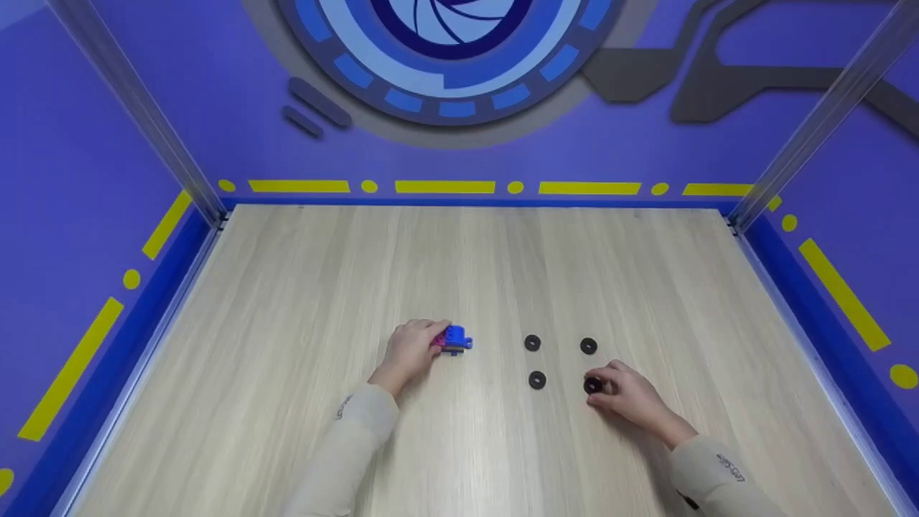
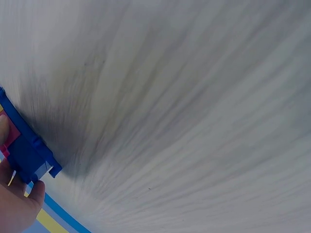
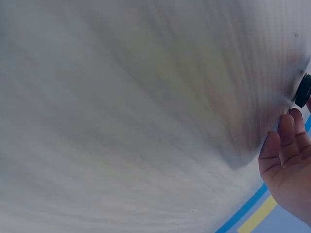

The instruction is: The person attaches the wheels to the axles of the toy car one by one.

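Observation:
My left hand (image 1: 415, 350) grips a small toy vehicle body (image 1: 455, 339), blue with a pink part, just left of the table's middle. The left wrist view shows the fingers around the blue body (image 2: 30, 154), its far side cut off by the frame edge. To the right, my right hand (image 1: 632, 393) pinches a black toy wheel (image 1: 593, 385) between thumb and finger. That wheel (image 3: 303, 91) is partly cut off in the right wrist view. Three more black wheels lie flat between and beyond the hands: one (image 1: 532, 343), another (image 1: 537, 380) and a third (image 1: 589, 346).
A light wood-grain table (image 1: 459, 266) spreads under both hands. Blue panels with yellow marks stand along its back (image 1: 445, 165) and both sides. Metal posts rise at the two far corners, such as the left post (image 1: 143, 108).

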`<action>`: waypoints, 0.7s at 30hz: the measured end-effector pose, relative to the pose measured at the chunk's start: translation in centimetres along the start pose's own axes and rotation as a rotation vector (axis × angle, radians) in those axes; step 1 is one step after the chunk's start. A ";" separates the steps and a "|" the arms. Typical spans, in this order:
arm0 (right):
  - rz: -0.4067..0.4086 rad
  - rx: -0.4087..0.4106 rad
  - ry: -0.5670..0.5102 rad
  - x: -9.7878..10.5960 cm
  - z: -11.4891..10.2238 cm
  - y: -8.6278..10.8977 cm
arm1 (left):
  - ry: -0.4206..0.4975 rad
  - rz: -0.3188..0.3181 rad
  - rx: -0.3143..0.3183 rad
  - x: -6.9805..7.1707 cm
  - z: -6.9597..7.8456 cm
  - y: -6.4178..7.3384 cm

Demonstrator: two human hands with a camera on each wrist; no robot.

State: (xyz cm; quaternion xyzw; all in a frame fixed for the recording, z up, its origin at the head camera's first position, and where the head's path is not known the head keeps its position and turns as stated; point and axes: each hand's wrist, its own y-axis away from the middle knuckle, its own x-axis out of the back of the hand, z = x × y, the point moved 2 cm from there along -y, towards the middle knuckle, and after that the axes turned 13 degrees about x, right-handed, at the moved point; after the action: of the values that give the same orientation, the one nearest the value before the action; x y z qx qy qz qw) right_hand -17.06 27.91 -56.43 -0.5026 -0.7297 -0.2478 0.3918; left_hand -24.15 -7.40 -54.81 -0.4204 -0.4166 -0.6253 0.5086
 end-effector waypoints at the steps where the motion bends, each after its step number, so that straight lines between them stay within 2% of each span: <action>1: -0.001 0.001 -0.001 0.0 0.0 0.0 | 0.000 0.001 -0.001 0.0 0.0 0.0; 21: 0.000 -0.024 -0.016 -0.1 0.2 -0.1 | -0.019 0.036 -0.049 0.0 -0.1 0.0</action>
State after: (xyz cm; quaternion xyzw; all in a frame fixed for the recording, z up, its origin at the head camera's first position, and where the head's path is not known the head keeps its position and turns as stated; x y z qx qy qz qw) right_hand -17.15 27.98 -56.58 -0.5094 -0.7297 -0.2525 0.3799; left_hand -24.13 -7.55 -54.84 -0.4459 -0.3986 -0.6221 0.5053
